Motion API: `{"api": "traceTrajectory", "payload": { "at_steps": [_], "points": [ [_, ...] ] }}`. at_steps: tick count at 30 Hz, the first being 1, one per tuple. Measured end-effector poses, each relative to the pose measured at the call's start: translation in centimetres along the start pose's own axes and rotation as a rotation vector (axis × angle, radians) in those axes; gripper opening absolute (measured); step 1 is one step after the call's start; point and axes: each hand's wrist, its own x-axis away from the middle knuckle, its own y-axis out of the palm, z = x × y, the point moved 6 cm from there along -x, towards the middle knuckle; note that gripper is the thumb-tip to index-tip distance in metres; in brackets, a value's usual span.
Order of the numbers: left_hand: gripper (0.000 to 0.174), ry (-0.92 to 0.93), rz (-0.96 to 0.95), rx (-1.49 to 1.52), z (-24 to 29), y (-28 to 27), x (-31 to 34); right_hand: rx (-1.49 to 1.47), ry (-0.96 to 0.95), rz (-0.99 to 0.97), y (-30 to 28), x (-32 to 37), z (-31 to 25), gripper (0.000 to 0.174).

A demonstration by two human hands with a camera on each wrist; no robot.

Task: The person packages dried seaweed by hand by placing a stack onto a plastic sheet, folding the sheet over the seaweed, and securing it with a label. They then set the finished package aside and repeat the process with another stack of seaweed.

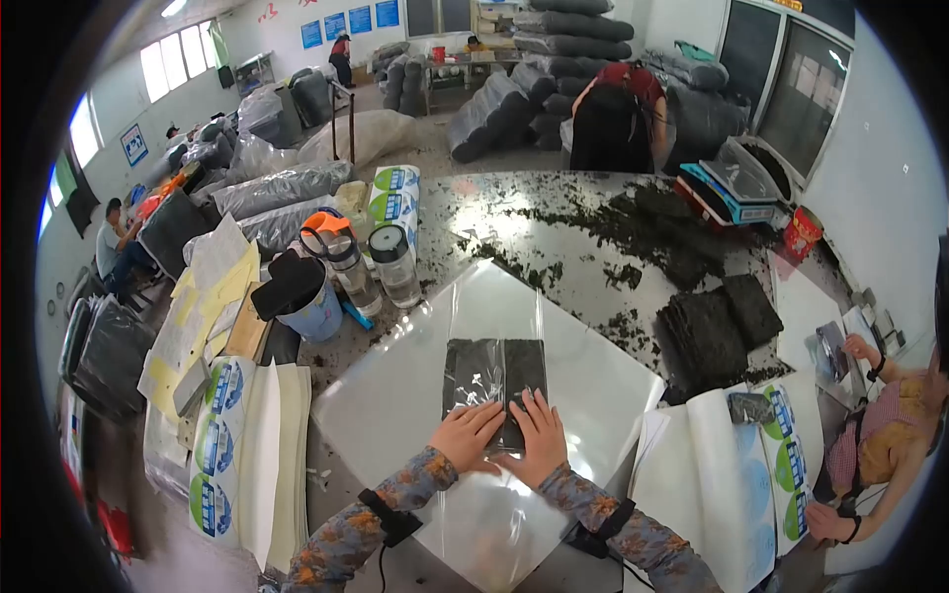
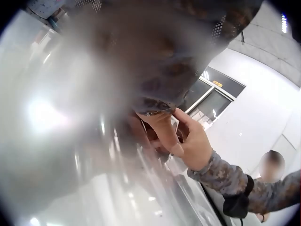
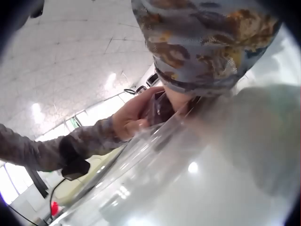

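A flat dark sheet-like stack (image 1: 494, 361) lies under clear film (image 1: 494, 306) on a pale square sheet (image 1: 386, 395). My left hand (image 1: 469, 437) and right hand (image 1: 535, 440) hold its near part side by side, fingers over the top and thumbs at the near edge, almost meeting. In the left wrist view the right hand (image 2: 190, 143) shows bent fingers and a thumb by the film. The right wrist view has the left hand (image 3: 134, 117) around a dark, film-covered edge (image 3: 160, 108). What lies beneath the palms is hidden.
Dark stacked sheets (image 1: 702, 336) and crumbs lie right of the pale sheet. Jars (image 1: 395, 267) and a blue bucket (image 1: 309, 306) stand at the left. Paper stacks (image 1: 262, 455) flank both sides. Another person (image 1: 885, 435) works at the right edge.
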Motion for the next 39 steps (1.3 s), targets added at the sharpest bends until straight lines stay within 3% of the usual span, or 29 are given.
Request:
{"api": "traceTrajectory", "payload": {
  "at_steps": [2,6,9,11,13,16,18,19,20,21,22,23,25,26,27,28,31,32,35,36,39],
  "points": [
    [0.081,-0.053,0.049,0.036,0.2,-0.1,-0.3,-0.169,0.048,0.032,-0.6,-0.1,0.3,0.075],
    [0.066,-0.087,0.165,-0.081,1.0,0.6,-0.2,-0.692,0.177,-0.081,-4.0,0.5,2.2,0.071],
    [0.064,-0.095,0.132,-0.07,1.3,-0.2,-0.3,0.126,-0.298,-0.193,-7.4,2.3,-2.3,0.062],
    [0.063,-0.088,0.136,-0.08,1.2,-0.1,-0.2,0.037,-0.635,-0.307,-2.9,6.5,-3.5,0.051],
    [0.064,-0.083,0.134,-0.06,1.3,0.0,-0.2,-0.275,-0.802,-0.403,0.5,9.1,-6.6,0.046],
    [0.067,-0.098,0.075,0.035,1.0,-1.3,-0.2,-0.225,-0.825,-0.55,6.0,13.2,-7.0,0.044],
    [0.07,-0.128,-0.021,0.152,0.6,-2.5,-0.8,-0.458,-0.474,-0.991,3.0,8.1,-7.3,0.036],
    [0.07,-0.32,-0.061,0.641,-1.2,-2.1,-1.2,-0.655,-0.283,-0.952,0.1,3.8,-7.2,0.032],
    [0.07,-0.515,-0.108,1.128,-3.2,-1.2,-1.4,-1.402,-0.008,-0.831,1.6,1.0,-4.9,0.033],
    [0.07,-0.717,-0.154,1.614,-4.9,0.6,-1.0,-0.61,-0.388,-0.579,-2.2,-5.7,-4.6,0.034],
    [0.064,-0.184,-0.196,1.924,-11.5,8.2,0.0,-1.201,0.315,-0.658,-2.4,-9.3,-2.1,0.032],
    [0.062,-0.393,-0.153,1.852,-11.3,6.9,-0.4,-1.308,0.475,-0.603,0.8,-12.2,2.3,0.029],
    [0.058,-0.789,-0.04,1.664,-9.5,1.7,-1.4,-1.148,0.517,-0.677,5.3,-14.0,6.2,0.028],
    [0.064,-0.749,0.033,1.521,-9.4,2.3,-1.3,-1.122,0.6,-0.689,5.3,-14.0,6.3,0.027],
    [0.071,-0.599,0.085,1.062,-8.5,0.7,-1.5,-1.094,0.69,-0.707,5.0,-13.7,6.2,0.025],
    [0.073,-0.61,0.106,0.923,-7.6,-0.3,-1.7,-1.111,0.746,-0.677,4.6,-13.7,6.1,0.025],
    [0.075,-0.67,0.142,0.777,-6.4,-0.5,-1.8,-0.81,0.251,-0.121,0.7,-14.5,5.8,0.036],
    [0.075,-0.687,0.157,0.759,-6.6,-0.7,-1.9,-0.697,0.096,-0.026,-1.6,-14.3,4.8,0.074],
    [0.079,-0.521,0.305,0.252,-7.0,0.0,-2.0,0.168,0.063,-0.003,-0.6,-13.5,5.7,0.11],
    [0.089,-0.671,0.152,0.271,-7.3,0.0,-2.8,-0.003,0.211,-0.067,0.5,-13.6,7.5,0.128],
    [0.099,-0.523,0.381,-0.065,-7.7,-3.8,-5.2,0.16,0.076,-0.139,1.4,-14.6,8.1,0.127]
  ]
}}
